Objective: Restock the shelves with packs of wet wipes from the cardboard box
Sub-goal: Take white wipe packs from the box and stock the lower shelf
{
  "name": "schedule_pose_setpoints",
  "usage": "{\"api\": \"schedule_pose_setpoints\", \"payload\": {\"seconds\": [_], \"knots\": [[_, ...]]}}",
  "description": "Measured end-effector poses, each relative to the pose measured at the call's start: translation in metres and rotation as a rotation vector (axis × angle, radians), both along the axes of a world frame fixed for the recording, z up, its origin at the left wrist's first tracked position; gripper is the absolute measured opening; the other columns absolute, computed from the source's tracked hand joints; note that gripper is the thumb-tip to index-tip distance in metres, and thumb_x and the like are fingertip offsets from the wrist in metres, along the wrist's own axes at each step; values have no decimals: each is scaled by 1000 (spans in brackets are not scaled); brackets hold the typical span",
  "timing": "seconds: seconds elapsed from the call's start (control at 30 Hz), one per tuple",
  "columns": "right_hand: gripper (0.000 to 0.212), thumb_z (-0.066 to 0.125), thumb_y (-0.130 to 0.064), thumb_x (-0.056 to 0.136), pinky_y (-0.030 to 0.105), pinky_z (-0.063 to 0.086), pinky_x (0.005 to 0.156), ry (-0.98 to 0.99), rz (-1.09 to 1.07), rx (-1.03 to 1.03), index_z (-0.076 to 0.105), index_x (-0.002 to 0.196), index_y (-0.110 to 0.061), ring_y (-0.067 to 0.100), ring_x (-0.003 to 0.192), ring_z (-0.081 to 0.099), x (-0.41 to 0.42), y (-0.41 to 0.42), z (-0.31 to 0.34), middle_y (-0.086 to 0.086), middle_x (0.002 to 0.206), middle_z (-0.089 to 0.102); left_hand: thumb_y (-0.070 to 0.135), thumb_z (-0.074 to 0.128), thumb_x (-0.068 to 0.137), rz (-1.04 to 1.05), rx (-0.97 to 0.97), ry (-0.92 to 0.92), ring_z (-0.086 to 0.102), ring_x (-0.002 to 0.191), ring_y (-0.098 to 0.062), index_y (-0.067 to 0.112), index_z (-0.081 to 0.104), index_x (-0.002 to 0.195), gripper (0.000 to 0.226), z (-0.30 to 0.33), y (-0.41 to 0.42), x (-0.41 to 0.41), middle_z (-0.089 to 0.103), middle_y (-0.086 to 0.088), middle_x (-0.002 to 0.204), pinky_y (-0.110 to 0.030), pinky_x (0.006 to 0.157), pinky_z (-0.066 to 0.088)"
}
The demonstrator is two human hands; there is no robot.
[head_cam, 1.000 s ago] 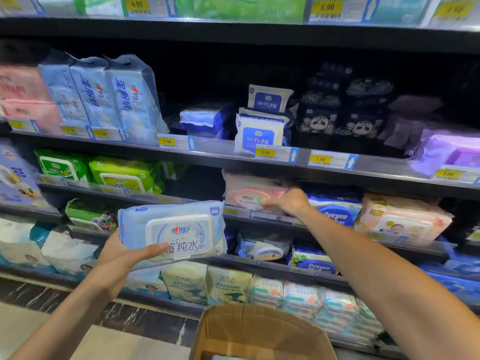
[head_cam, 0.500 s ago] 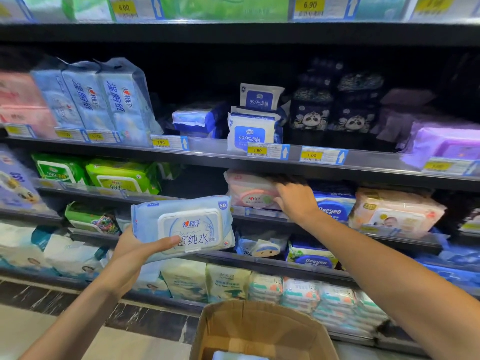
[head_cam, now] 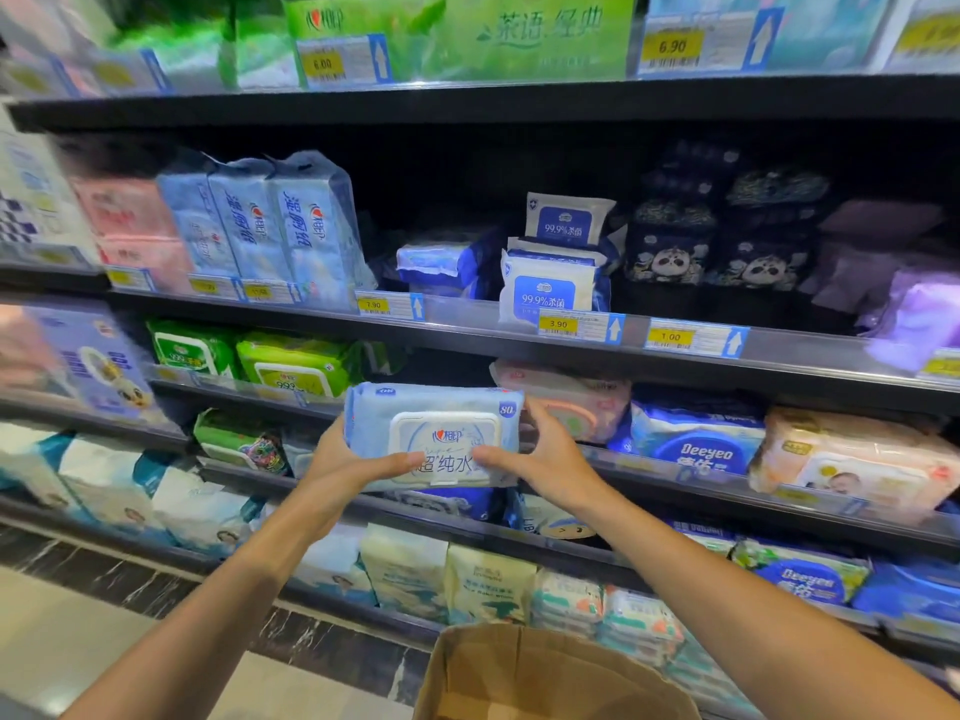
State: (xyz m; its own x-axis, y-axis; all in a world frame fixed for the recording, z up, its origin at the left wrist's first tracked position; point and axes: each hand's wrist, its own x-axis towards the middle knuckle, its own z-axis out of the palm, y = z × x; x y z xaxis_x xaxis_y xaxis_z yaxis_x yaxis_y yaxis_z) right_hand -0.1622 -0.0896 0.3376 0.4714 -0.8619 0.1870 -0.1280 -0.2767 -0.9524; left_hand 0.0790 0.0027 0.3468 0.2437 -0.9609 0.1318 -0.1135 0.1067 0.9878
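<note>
The box [head_cam: 545,672] is cut by the bottom edge, so its inside cannot be seen. The held pack [head_cam: 434,433] hides part of the pink pack [head_cam: 576,402] behind it. Packs at the left end of the shelves [head_cam: 467,345] are blurred. Small print on the price tags [head_cam: 558,324] is unreadable.

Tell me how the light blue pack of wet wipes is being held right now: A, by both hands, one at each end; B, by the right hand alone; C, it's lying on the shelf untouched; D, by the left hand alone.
A: the left hand grips the left end of the light blue pack of wet wipes and the right hand grips its right end, in front of the shelf.
</note>
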Motion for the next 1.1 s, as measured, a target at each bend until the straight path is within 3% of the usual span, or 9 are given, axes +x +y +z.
{"api": "schedule_pose_setpoints", "payload": {"seconds": [0.13,0.27,0.33,0.43,0.67,0.8,0.87,0.97,1.1], "knots": [[74,92,-33,66,20,55,87,-48,-109,-52,57,130,-25,5,110,63,21,-7,-7,-8,121,67,37,98,51,58,-18,-234,70,100,-9,22,63,121,80,9,-12,19,75,5,108,-23,76,59],[75,93,-20,64,20,50,93,-114,-251,-160,51,123,-37,-2,113,55,47,-10,-6,-17,122,56,42,97,52,141,-80,-350,60,116,-11,29,51,126,88,-1,-28,39,57,6,129,-29,97,53],[73,93,-20,64,24,50,93,-137,-314,-223,48,118,-43,-3,112,53,57,-9,-8,-23,118,51,38,93,56,211,-144,-471,43,126,-13,33,43,129,89,-5,-35,42,37,3,132,-10,101,39],[71,93,-22,66,36,54,90,-200,-356,-248,45,112,-48,8,111,57,67,-10,-19,-15,119,52,22,94,61,289,-240,-549,38,124,-15,30,45,131,86,-10,-45,42,34,1,125,4,94,30],[61,83,-2,72,11,40,88,-164,-478,-325,48,114,-26,1,108,51,82,-26,-34,-22,115,50,6,92,62,464,-350,-529,51,101,-2,8,54,133,81,-26,-69,35,48,1,116,-2,83,39],[54,75,-13,86,25,45,103,-65,-453,-271,47,131,-26,11,119,53,87,-38,-39,-9,129,54,1,78,80,443,-271,-395,56,109,12,17,46,145,75,-36,-85,30,56,18,125,-9,88,47],[62,69,-16,92,5,29,107,34,-409,-297,39,146,-20,10,133,43,88,-39,-37,-5,146,46,8,67,93,443,-221,-433,54,123,2,19,44,146,59,-36,-97,28,54,13,136,-16,98,45],[72,68,-14,93,1,18,104,152,-346,-337,29,154,-18,8,141,32,86,-35,-32,-5,156,35,13,59,99,381,-98,-609,23,150,-25,19,50,140,43,-33,-111,22,24,-11,162,-36,113,38],[70,65,-20,95,-2,21,103,204,-284,-410,29,155,-28,-9,137,26,57,-25,-36,-17,159,24,10,62,95,325,-172,-771,13,153,-24,24,46,144,54,-48,-96,18,3,-2,166,-32,110,37]]}}
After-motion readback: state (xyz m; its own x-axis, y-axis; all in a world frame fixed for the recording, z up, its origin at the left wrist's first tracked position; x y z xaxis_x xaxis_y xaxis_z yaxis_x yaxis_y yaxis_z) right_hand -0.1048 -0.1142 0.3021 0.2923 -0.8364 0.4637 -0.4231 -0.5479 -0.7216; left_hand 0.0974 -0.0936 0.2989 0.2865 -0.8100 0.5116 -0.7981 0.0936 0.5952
